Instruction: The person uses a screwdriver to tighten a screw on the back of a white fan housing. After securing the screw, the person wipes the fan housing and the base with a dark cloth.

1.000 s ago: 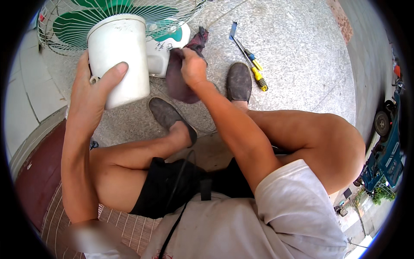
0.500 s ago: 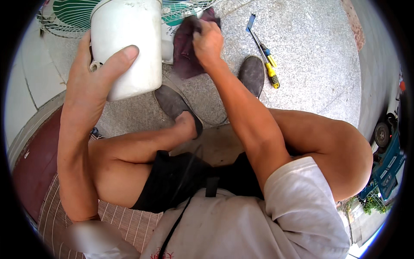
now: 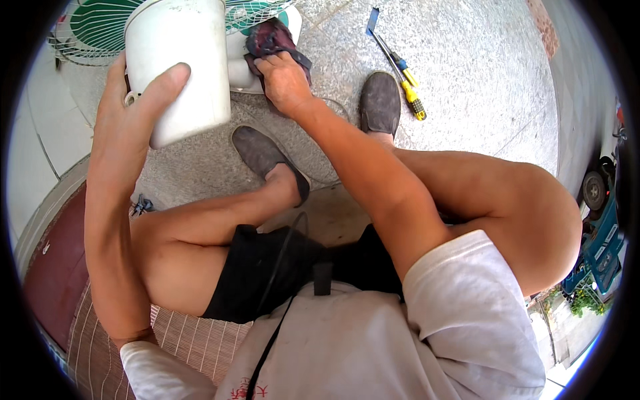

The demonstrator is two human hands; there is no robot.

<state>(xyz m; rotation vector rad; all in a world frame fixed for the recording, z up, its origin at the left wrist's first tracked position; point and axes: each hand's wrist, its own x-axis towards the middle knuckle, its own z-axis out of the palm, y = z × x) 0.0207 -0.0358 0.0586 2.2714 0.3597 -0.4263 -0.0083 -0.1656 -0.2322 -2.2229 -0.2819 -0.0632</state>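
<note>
My left hand [image 3: 137,107] is wrapped round the side of a white cylindrical fan housing [image 3: 183,77], with the thumb lying across its front. A small ring sticks out beside that palm. Behind the housing spreads a wire fan guard [image 3: 83,45] with green fan blades [image 3: 100,23] inside. In my right hand [image 3: 285,81] is a dark maroon cloth [image 3: 270,39], bunched up and pressed against the white fan base [image 3: 293,20]. A short white tube [image 3: 240,72] juts out between the housing and the cloth. The fingertips of my right hand are partly hidden in the cloth.
Two screwdrivers lie on the speckled floor to the right, one with a yellow handle [image 3: 413,101] and one with a blue and yellow handle [image 3: 404,69]. A thin grey cord [image 3: 337,105] runs between my shoes. A woven mat [image 3: 190,337] is at lower left.
My right hand has moved left and slightly down with the cloth, now bunched over the fan base. The housing has shifted slightly left and up in the picture, as have the screwdrivers.
</note>
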